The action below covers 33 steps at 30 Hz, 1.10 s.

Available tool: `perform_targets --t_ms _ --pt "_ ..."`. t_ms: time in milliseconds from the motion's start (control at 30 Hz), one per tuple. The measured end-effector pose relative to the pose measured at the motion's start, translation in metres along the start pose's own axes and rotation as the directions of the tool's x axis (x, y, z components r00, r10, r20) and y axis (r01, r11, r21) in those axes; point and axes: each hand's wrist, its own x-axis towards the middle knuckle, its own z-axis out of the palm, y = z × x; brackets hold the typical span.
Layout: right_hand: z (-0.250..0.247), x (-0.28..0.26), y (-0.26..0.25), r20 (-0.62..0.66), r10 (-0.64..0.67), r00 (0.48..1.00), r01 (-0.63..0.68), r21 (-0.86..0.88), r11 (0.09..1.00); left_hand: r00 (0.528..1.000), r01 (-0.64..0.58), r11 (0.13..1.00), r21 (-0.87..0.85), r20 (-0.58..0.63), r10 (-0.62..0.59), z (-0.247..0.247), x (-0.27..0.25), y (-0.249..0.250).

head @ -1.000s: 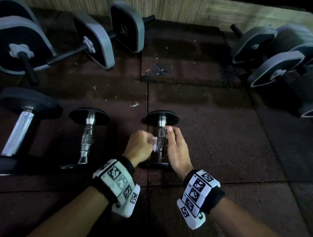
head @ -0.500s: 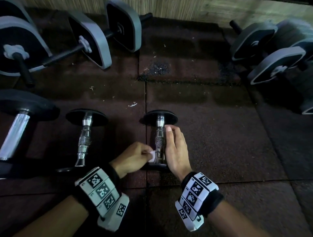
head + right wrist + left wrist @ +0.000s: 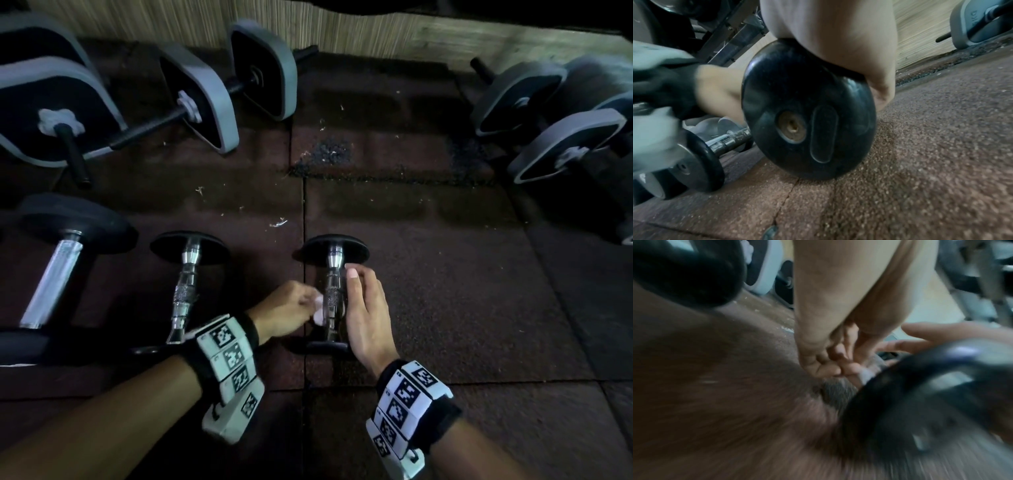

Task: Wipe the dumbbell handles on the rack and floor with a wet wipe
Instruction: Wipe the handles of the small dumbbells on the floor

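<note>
A small dumbbell [image 3: 334, 260] with a chrome handle and black round ends lies on the floor mat, pointing away from me. My left hand [image 3: 294, 306] pinches a white wet wipe [image 3: 318, 310] and presses it against the left side of the handle's middle. My right hand [image 3: 363, 308] lies flat along the handle's right side, fingers straight, its heel over the near end plate [image 3: 809, 113]. The left wrist view is blurred, but shows the curled fingers [image 3: 828, 366] with the wipe [image 3: 866, 375] behind the black plate [image 3: 920, 394].
A second small chrome dumbbell [image 3: 185, 291] and a larger one [image 3: 54, 281] lie to the left. Grey-rimmed plate dumbbells [image 3: 202, 99] sit at the far left, and others [image 3: 555, 137] at the far right. The rubber floor tiles [image 3: 445, 308] carry scattered debris near a wooden wall [image 3: 342, 34].
My left hand slid the wipe down the handle toward the near end, then back up to its middle. The right hand stayed beside the handle.
</note>
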Motion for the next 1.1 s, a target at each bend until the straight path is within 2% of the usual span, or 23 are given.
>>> perform_targets --t_ms 100,200,300,367,433,500,567,667,767,833,900,1100 --pt "-0.003 0.001 0.002 0.002 0.01 1.0 -0.01 -0.015 1.0 0.989 0.056 0.989 0.137 0.129 -0.074 0.001 -0.021 -0.003" --pt "-0.005 0.0 -0.005 0.048 0.015 0.999 -0.011 -0.081 0.997 0.996 -0.002 0.981 0.196 0.083 -0.015 -0.019 -0.032 0.014" --pt "-0.004 -0.003 -0.026 0.127 -0.066 0.99 0.088 -0.179 0.98 0.998 -0.07 0.955 0.287 0.018 0.068 -0.055 -0.041 0.034" --pt "-0.001 -0.006 -0.054 0.275 -0.127 0.953 0.157 -0.091 0.983 0.996 -0.083 0.955 0.284 0.008 0.084 -0.081 -0.055 0.046" --pt "0.007 -0.008 -0.081 0.474 -0.08 0.877 0.029 0.114 0.993 0.996 -0.087 0.958 0.274 -0.006 0.092 -0.104 -0.072 0.057" --pt "0.023 -0.01 -0.098 0.579 -0.04 0.814 -0.11 0.221 0.969 0.995 -0.085 0.962 0.258 -0.029 0.096 -0.124 -0.09 0.058" --pt "0.04 -0.012 -0.107 0.602 -0.054 0.797 -0.131 0.259 0.957 0.993 -0.081 0.975 0.208 -0.069 0.098 -0.139 -0.107 0.046" --pt "0.061 -0.017 -0.113 0.607 -0.031 0.794 -0.104 0.186 0.977 0.967 -0.034 0.964 0.265 -0.233 0.098 -0.147 -0.127 0.01" --pt "0.073 -0.021 -0.103 0.541 0.027 0.84 -0.031 -0.002 1.0 0.934 0.045 0.949 0.313 -0.351 0.071 -0.14 -0.14 -0.04" --pt "0.082 -0.025 -0.089 0.492 0.067 0.868 -0.025 -0.091 0.996 0.92 0.093 0.964 0.249 -0.391 0.013 -0.128 -0.147 -0.068" --pt "0.094 -0.028 -0.074 0.479 0.111 0.871 -0.033 -0.168 0.985 0.901 0.119 0.976 0.18 -0.433 -0.03 -0.115 -0.153 -0.086" --pt "0.126 -0.016 -0.042 0.485 0.102 0.869 0.049 -0.289 0.956 0.85 0.055 0.993 0.106 -0.526 0.009 -0.101 -0.144 -0.11"
